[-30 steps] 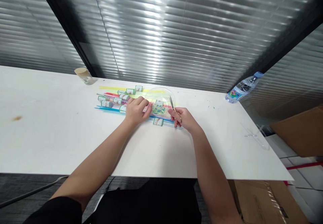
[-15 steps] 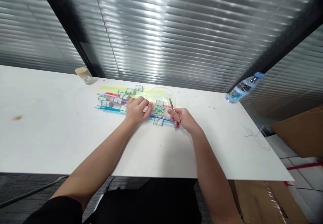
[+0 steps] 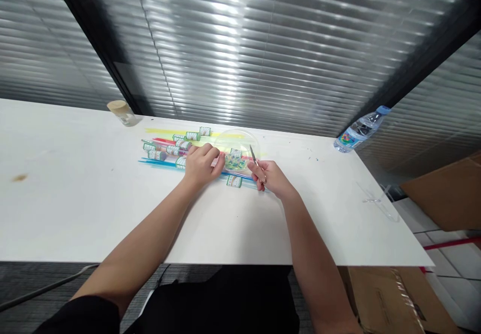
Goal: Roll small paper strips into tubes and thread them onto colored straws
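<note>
My left hand rests on a bundle of coloured straws lying across the white table, its fingertips pinching near a small green-labelled roll by a clear plastic dish. Several small green-and-white rolls lie among the straws, and one roll sits just in front of my hands. My right hand grips thin metal tweezers, tips pointing up and away toward the dish.
A small jar with a tan lid stands at the table's far edge. A water bottle lies at the far right. A clear plastic piece sits near the right edge. Cardboard boxes are below right.
The view has shifted slightly left and down. Both hands stay nearly where they were, the right hand's tweezers tilting a little.
</note>
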Motion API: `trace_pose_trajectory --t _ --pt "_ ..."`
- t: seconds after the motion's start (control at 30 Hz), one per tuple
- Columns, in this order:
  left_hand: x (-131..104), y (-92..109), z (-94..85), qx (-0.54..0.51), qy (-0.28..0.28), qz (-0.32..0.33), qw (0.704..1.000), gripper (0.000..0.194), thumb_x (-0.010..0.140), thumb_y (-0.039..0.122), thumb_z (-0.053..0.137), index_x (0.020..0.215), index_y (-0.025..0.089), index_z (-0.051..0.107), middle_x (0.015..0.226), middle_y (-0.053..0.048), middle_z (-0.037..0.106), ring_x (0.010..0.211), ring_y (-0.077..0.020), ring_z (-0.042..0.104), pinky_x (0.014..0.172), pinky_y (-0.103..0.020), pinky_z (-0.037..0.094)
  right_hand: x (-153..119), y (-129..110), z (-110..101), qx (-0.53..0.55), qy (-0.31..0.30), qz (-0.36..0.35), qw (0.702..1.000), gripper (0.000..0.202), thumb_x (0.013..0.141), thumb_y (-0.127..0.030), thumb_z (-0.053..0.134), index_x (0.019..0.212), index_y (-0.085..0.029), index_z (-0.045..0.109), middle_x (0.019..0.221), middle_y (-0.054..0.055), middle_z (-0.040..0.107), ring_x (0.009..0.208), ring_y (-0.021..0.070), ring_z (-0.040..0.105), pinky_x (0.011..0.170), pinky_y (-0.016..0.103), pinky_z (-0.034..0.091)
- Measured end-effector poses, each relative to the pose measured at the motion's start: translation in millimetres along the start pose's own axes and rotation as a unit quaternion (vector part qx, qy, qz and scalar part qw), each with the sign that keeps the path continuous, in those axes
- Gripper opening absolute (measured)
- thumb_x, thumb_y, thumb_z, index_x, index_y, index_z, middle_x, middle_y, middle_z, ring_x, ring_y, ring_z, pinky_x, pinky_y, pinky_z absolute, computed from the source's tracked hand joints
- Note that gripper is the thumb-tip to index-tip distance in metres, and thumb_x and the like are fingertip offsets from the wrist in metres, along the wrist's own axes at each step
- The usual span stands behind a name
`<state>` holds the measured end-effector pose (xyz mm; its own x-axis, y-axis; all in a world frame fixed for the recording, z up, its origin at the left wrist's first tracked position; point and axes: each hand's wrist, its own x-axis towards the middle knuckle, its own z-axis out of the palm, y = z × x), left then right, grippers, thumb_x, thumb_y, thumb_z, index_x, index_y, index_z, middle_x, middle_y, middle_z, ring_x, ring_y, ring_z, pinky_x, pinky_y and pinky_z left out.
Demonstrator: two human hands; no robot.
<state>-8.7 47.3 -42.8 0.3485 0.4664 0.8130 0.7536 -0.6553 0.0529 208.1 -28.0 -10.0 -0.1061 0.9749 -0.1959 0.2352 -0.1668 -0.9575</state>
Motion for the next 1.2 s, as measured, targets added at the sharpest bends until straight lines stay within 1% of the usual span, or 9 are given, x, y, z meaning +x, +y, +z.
trace_pose_trajectory --t 0.27,0.43,0.57,0.67,0.73,0.83,0.9,0.97,1.2 --pt "-1.5 -1.6 1.6 -0.002 -0.009 -0.008 1.000 0.021 0.085 0.025 0.055 0.066 0.021 0.051 0.061 0.000 0.052 0.058 -0.0164 0.047 0.065 -0.035 0.029 -0.3 -0.3 1.0 0.000 0.015 0.021 1.000 0.057 0.074 -0.073 0.062 0.062 -0.020 0.045 0.049 -0.003 0.047 0.040 0.0090 0.047 0.042 0.023 0.036" --pt "-1.5 -2.1 2.0 -0.009 -0.017 -0.018 1.000 0.021 0.086 0.026 0.054 0.065 0.021 0.050 0.061 -0.001 0.052 0.058 -0.0169 0.047 0.064 -0.035 0.029 -1.5 -1.2 -4.3 -0.028 0.031 -0.003 0.999 0.053 0.077 -0.066 0.064 0.059 -0.020 0.046 0.042 -0.004 0.044 0.040 0.0089 0.042 0.046 0.023 0.037" --pt "-1.2 -1.8 2.2 -0.012 -0.015 -0.027 0.999 0.022 0.085 0.027 0.054 0.065 0.021 0.050 0.061 -0.001 0.051 0.057 -0.0168 0.047 0.065 -0.035 0.029 -2.3 -1.8 -17.1 -0.006 0.079 -0.040 0.996 0.046 0.077 -0.059 0.066 0.064 -0.020 0.048 0.049 -0.004 0.047 0.044 0.0093 0.045 0.048 0.023 0.038" --pt "-0.7 -0.9 1.4 -0.017 -0.015 -0.029 0.999 0.022 0.085 0.027 0.054 0.065 0.021 0.050 0.061 -0.001 0.052 0.057 -0.0169 0.046 0.064 -0.035 0.029 -5.7 0.6 -35.4 -0.025 0.109 -0.049 0.993 0.039 0.075 -0.051 0.070 0.067 -0.020 0.049 0.060 -0.004 0.051 0.048 0.0087 0.049 0.052 0.024 0.041" --pt "-0.1 -0.4 0.8 -0.014 -0.014 -0.027 0.999 0.023 0.086 0.027 0.054 0.065 0.021 0.049 0.060 -0.001 0.052 0.057 -0.0168 0.046 0.064 -0.034 0.029 -9.8 4.6 -50.6 -0.070 0.078 -0.025 0.994 0.034 0.071 -0.043 0.074 0.068 -0.020 0.050 0.060 -0.005 0.051 0.050 0.0096 0.052 0.054 0.024 0.042" --pt "0.5 -0.4 0.6 -0.006 -0.013 -0.022 1.000 0.023 0.086 0.027 0.054 0.064 0.021 0.048 0.060 -0.001 0.052 0.056 -0.0167 0.046 0.064 -0.034 0.029 -16.1 11.8 -69.9 -0.128 -0.081 0.060 0.987 0.028 0.059 -0.030 0.080 0.066 -0.018 0.056 0.061 -0.002 0.060 0.052 0.0114 0.055 0.052 0.024 0.040" --pt "0.5 -0.7 0.8 -0.008 -0.010 -0.021 1.000 0.023 0.085 0.027 0.054 0.064 0.021 0.048 0.060 -0.001 0.052 0.056 -0.0167 0.046 0.064 -0.034 0.029 -18.6 15.2 -75.8 -0.150 -0.141 0.105 0.973 0.025 0.054 -0.024 0.080 0.063 -0.017 0.058 0.061 -0.001 0.063 0.052 0.0119 0.055 0.051 0.025 0.041" --pt "0.5 -0.9 0.9 -0.014 -0.008 -0.023 1.000 0.022 0.085 0.026 0.054 0.064 0.021 0.049 0.060 -0.001 0.052 0.056 -0.0168 0.047 0.064 -0.035 0.029 -19.1 16.6 -75.0 -0.172 -0.147 0.131 0.965 0.024 0.051 -0.020 0.080 0.060 -0.017 0.058 0.060 0.000 0.065 0.051 0.0124 0.055 0.051 0.026 0.042" --pt "0.6 -0.1 -0.5 -0.022 -0.012 -0.032 0.999 0.021 0.085 0.026 0.054 0.064 0.021 0.049 0.061 -0.001 0.052 0.058 -0.0173 0.048 0.065 -0.035 0.028 -14.6 13.8 -54.8 -0.265 -0.090 0.161 0.947 0.030 0.044 -0.012 0.081 0.051 -0.019 0.052 0.054 -0.001 0.063 0.048 0.0144 0.056 0.048 0.027 0.040"
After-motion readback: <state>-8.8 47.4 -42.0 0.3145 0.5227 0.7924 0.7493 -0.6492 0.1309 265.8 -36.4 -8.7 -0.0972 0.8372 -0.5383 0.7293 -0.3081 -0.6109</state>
